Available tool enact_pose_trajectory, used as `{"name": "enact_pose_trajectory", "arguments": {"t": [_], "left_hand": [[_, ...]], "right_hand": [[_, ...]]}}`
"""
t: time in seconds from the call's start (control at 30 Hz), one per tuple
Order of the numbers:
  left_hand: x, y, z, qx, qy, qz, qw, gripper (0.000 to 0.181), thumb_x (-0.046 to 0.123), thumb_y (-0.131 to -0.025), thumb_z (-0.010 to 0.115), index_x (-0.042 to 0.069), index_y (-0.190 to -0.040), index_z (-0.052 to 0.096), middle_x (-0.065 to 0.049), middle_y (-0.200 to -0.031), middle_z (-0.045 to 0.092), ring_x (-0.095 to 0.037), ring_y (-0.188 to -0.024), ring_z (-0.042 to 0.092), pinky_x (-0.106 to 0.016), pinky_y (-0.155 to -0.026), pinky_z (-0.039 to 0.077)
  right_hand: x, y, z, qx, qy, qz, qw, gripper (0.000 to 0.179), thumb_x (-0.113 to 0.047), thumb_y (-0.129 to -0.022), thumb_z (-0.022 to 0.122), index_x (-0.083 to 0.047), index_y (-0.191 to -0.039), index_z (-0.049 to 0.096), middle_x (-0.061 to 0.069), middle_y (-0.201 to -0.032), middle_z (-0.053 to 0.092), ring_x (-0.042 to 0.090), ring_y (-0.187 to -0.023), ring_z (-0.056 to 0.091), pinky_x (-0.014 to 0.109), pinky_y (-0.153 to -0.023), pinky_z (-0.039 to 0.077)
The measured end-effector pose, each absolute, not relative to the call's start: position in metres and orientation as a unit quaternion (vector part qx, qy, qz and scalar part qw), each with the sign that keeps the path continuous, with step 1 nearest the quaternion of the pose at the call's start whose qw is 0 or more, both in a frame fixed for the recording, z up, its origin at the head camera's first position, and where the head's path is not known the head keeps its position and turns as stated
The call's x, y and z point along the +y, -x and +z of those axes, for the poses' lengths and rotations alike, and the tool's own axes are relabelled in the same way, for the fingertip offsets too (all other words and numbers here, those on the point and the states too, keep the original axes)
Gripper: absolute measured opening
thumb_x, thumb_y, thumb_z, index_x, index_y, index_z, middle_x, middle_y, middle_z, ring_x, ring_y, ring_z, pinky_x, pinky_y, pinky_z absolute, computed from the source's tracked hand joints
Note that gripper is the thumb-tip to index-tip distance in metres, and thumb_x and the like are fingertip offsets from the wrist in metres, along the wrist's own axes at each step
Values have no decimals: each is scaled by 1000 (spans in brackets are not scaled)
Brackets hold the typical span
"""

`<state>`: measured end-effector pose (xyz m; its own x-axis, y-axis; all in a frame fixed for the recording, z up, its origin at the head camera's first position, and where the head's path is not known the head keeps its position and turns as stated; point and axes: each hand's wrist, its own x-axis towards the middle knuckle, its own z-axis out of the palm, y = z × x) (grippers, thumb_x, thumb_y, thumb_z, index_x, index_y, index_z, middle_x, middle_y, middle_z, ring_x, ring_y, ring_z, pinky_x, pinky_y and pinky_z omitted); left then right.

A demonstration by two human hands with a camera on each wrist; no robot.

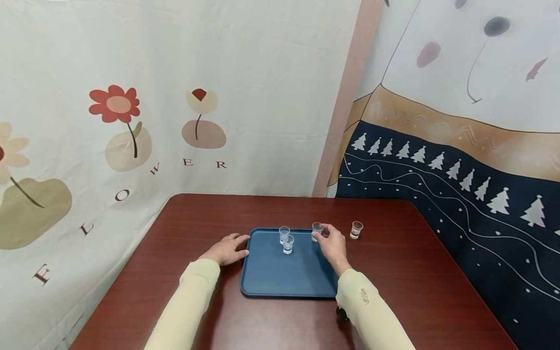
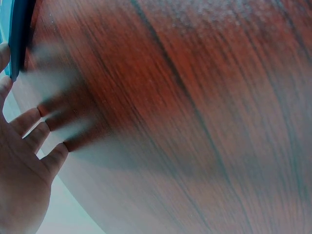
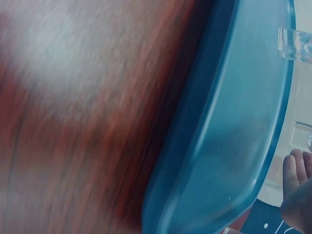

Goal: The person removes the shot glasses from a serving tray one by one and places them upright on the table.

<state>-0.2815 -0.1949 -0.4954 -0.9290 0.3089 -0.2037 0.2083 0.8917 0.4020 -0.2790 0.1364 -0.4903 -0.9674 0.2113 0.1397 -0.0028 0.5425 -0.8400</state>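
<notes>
A blue tray [image 1: 284,278] lies on the table, with two small clear shot glasses [image 1: 288,246] standing close together toward its back. My right hand [image 1: 334,245] pinches another shot glass [image 1: 316,233] over the tray's back right part; this glass [image 3: 302,136] also shows by the fingertips in the right wrist view. To the right of that hand, one more shot glass [image 1: 356,230] stands on the bare wood. At the tray's left edge is my left hand [image 1: 225,250], fingers spread. Its thumb and a finger meet the rim [image 2: 18,36] in the left wrist view, the other fingertips close over the table.
The reddish-brown wooden table [image 1: 210,214] extends around the tray on all sides. A pale wall cloth [image 1: 262,97] with flower prints hangs behind it, and a dark blue cloth [image 1: 437,194] with white trees hangs along the right side.
</notes>
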Motion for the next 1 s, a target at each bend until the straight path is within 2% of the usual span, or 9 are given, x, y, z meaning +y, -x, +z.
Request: {"name": "enact_pose_trajectory", "arguments": {"t": [0.53, 0.77, 1.0], "left_hand": [[-193, 280, -493, 963, -131, 191, 137, 57, 34, -100, 58, 14, -151, 42, -27, -154, 30, -46, -141, 28, -62, -107, 32], [-194, 281, -493, 963, -131, 195, 135, 56, 33, -101, 58, 14, -151, 42, -27, -154, 30, -47, -141, 28, -63, -106, 32], [-193, 279, -492, 962, -134, 194, 134, 56, 32, -101, 58, 13, -151, 42, -28, -154, 29, -47, -141, 28, -63, -106, 32]], "right_hand": [[174, 272, -486, -869, 87, 471, 128, 40, -24, -92, 73, -1, -123, 64, 20, -115, 68, 32, -105, 65, 47, -87, 53], [189, 270, -486, -865, 109, 468, 144, 41, -25, -89, 75, -2, -121, 66, 21, -112, 69, 32, -103, 67, 46, -84, 54], [207, 266, -488, -865, 137, 463, 141, 45, -27, -91, 72, 0, -127, 63, 24, -118, 67, 35, -108, 65, 47, -87, 52]]}}
